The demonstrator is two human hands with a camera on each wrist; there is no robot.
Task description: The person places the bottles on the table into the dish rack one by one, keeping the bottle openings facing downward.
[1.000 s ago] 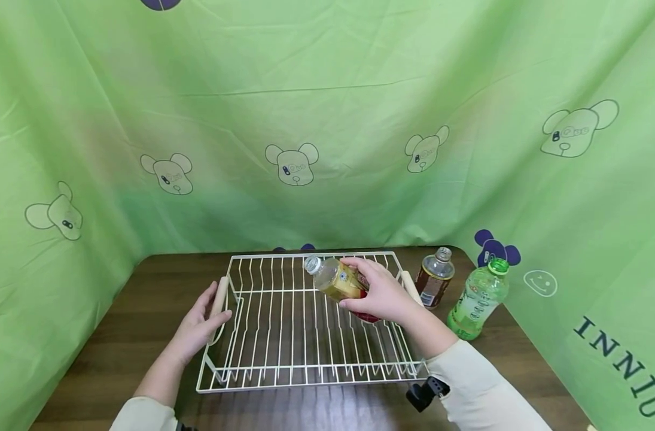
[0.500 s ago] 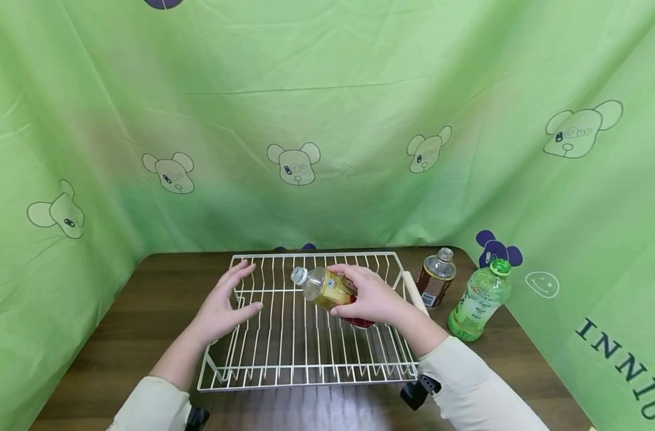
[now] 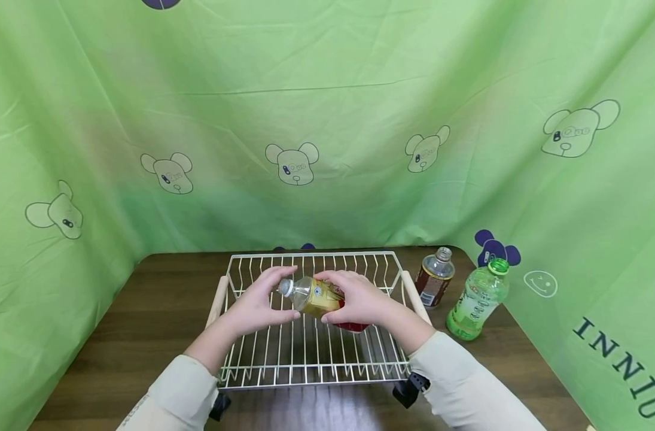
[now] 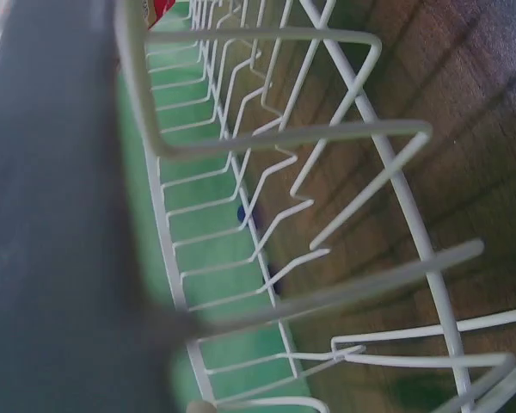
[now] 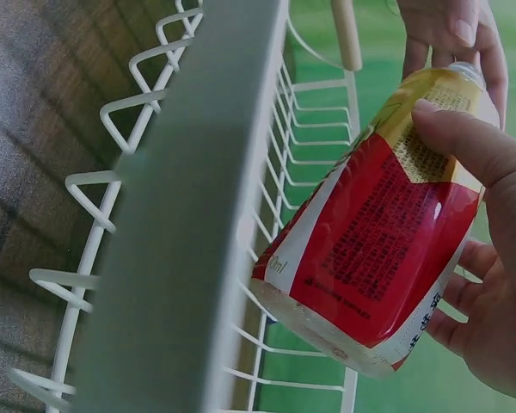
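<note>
My right hand (image 3: 359,299) grips a plastic drink bottle (image 3: 312,297) with a red and yellow label, its cap end tilted up to the left. In the right wrist view, the thumb of that hand lies on the bottle's label (image 5: 370,232) and its fingers are behind. My left hand (image 3: 254,308) is spread around the white-capped neck, thumb and fingers apart, with a gap to the bottle in the head view. Below both hands stands a white wire rack (image 3: 316,254). In the left wrist view, mostly the rack's wires show, with a red corner of the label at the top.
Wooden handles sit on the rack's left (image 3: 218,301) and right sides. To the right of it, a clear bottle with a brown label (image 3: 435,278) and a green bottle (image 3: 478,302) stand on the brown table (image 3: 112,353). A green printed curtain (image 3: 327,203) hangs behind.
My left hand has left the rack's left handle and moved right to the bottle's neck. My right hand has brought the bottle a little left and toward me.
</note>
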